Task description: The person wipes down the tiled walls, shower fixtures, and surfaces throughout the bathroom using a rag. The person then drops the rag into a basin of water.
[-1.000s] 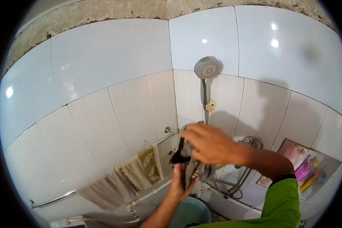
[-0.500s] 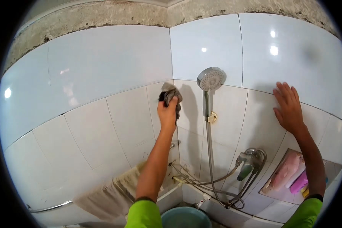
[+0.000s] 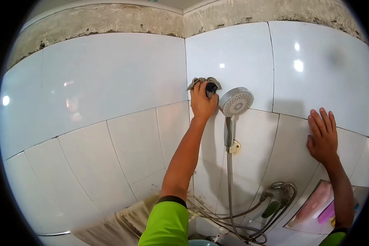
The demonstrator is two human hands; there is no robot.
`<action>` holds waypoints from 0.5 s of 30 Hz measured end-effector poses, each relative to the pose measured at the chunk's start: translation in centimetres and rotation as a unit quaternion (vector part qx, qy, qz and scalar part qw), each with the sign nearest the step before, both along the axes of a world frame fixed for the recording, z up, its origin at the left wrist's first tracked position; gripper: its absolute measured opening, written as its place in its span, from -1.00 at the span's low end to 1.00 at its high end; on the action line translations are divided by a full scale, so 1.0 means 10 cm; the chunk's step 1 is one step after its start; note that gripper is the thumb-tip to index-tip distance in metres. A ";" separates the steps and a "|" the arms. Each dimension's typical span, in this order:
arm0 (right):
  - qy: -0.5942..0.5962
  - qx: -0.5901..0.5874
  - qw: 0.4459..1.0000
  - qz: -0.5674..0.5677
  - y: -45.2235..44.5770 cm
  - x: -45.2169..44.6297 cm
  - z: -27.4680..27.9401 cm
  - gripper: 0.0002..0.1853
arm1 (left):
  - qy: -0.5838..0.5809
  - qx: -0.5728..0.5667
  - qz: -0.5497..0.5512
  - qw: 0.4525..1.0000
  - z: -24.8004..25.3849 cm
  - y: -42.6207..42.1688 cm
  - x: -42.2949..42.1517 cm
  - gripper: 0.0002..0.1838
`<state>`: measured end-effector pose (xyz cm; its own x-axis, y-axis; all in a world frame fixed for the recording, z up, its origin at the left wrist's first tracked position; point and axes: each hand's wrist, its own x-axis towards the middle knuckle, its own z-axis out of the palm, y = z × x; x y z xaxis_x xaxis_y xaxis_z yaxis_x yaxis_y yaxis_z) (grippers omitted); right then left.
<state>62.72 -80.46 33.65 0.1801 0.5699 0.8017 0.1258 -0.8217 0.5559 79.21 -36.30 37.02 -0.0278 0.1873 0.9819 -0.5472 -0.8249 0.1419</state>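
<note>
Head view: crumpled cloth (image 3: 213, 82) is gripped by the left hand (image 3: 203, 103) at the corner tile (image 3: 233, 51), the right hand (image 3: 324, 137) spread open by the wall (image 3: 291, 139); wiping is judged underway, steady pressure being called for next.

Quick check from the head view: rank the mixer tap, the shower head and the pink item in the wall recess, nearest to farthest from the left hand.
1. Shower head: just right of the left hand.
2. Mixer tap: lower right, below the shower head.
3. Pink item: farther right, beyond the mixer tap.
</note>
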 end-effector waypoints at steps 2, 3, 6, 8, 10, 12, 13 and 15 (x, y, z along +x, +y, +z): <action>-0.011 -0.003 1.000 0.001 0.00 0.00 0.00 -0.26 | -0.005 -0.012 -0.019 1.000 0.15 0.03 0.05 -0.46; -0.012 -0.004 1.000 0.003 0.01 0.00 0.00 -0.27 | -0.009 -0.010 -0.021 1.000 0.28 0.06 0.09 -0.46; -0.015 0.001 1.000 0.005 0.01 -0.01 0.01 -0.28 | 0.004 0.028 -0.102 0.994 0.76 -0.07 -0.11 -0.50; -0.009 0.001 1.000 0.005 0.02 -0.01 0.01 -0.29 | -0.080 0.082 -0.062 0.991 1.01 -0.20 0.02 -0.47; -0.002 0.000 1.000 -0.005 0.01 0.01 0.01 -0.28 | -0.104 0.098 -0.035 0.989 1.20 -0.29 0.00 -0.45; -0.011 -0.003 1.000 -0.013 0.01 0.03 0.00 -0.26 | -0.100 0.113 -0.027 0.988 1.31 -0.25 -0.02 -0.42; -0.016 -0.006 1.000 -0.017 0.01 0.04 -0.01 -0.24 | -0.101 0.114 -0.029 0.988 1.34 -0.23 -0.04 -0.42; -0.022 -0.010 1.000 -0.015 -0.01 0.07 0.00 -0.22 | -0.038 0.085 -0.043 0.995 1.32 -0.20 -0.04 -0.42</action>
